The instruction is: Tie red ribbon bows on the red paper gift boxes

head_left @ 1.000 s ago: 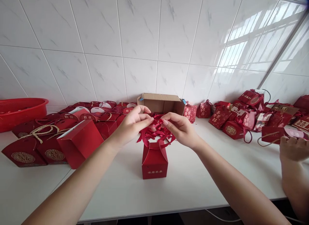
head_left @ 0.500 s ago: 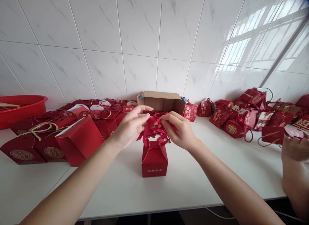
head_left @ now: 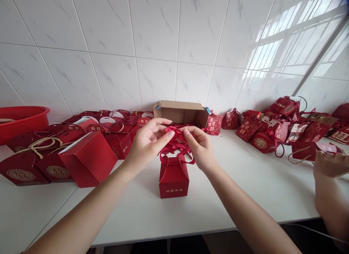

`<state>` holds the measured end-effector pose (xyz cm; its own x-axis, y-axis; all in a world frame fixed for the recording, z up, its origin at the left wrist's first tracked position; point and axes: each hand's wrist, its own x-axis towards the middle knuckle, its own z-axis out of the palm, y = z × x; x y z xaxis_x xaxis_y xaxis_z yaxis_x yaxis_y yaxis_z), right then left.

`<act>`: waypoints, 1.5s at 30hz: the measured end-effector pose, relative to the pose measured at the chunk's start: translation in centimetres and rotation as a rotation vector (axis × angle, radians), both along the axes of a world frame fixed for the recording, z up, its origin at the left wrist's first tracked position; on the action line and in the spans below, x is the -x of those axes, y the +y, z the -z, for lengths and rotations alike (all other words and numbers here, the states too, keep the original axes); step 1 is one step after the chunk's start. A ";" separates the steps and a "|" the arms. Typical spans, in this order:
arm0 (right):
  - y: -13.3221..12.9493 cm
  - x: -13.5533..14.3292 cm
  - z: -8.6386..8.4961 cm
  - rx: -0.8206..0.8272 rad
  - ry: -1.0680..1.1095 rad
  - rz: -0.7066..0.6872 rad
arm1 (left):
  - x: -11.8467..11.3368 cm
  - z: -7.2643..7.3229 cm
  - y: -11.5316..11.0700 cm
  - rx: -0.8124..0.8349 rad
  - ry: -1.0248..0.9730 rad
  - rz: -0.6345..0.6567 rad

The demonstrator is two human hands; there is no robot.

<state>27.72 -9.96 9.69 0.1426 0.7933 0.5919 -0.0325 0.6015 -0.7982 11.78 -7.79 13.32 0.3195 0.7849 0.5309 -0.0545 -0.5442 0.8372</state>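
Note:
A small red box with pale lettering stands upright on the white table, a red ribbon threaded at its top. Above the box, my left hand pinches the ribbon between thumb and fingers. My right hand grips the same ribbon with thumb and forefinger, close beside the left. Loops of ribbon show between the fingertips, and the box hangs free of neither hand but rests on the table. Behind the hands lies a pile of loose red ribbons.
An open cardboard box lies against the tiled wall. Many red gift boxes crowd the left, near a red basin. More gift bags stand at the right, where another person's hand touches a red box.
My fingertips have shifted on the ribbon, and its strands now rise in wider loops from the box. The view has moved slightly. The other person's hand has moved a little.

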 end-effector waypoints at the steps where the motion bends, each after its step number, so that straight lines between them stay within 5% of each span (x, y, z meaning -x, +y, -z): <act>1: -0.2 -0.1 0.0 -0.014 -0.005 -0.017 | 0.0 0.0 0.2 0.052 -0.038 0.035; 11: -0.6 -1.1 -0.1 -0.300 -0.276 -0.019 | 0.0 0.0 1.1 0.488 -0.264 0.326; 19: -0.1 -1.3 0.2 -0.367 -0.328 0.119 | 0.0 -0.1 1.3 0.575 -0.253 0.367; 22: 0.0 -1.0 0.1 -0.332 -0.240 0.138 | 0.0 0.1 0.8 0.402 -0.211 0.251; 29: -0.5 -2.1 0.4 -0.150 -0.082 0.280 | 1.8 1.0 1.1 -0.388 0.120 -0.270; 35: -2.7 -7.6 3.3 0.065 -0.099 0.432 | 6.2 1.9 1.9 -0.603 0.380 -0.621; 39: -5.0 -12.0 6.8 0.294 -0.240 0.537 | 9.9 4.4 2.3 -0.704 0.653 -0.749; 45: -6.8 -15.5 11.2 0.633 -0.542 0.572 | 13.4 9.9 4.1 -0.581 0.969 -0.630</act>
<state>43.26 -16.76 -1.50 0.4366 0.8806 0.1840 0.5903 -0.1261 -0.7973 -1.66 -3.70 3.44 0.4250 0.6739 0.6043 0.8351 -0.5495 0.0254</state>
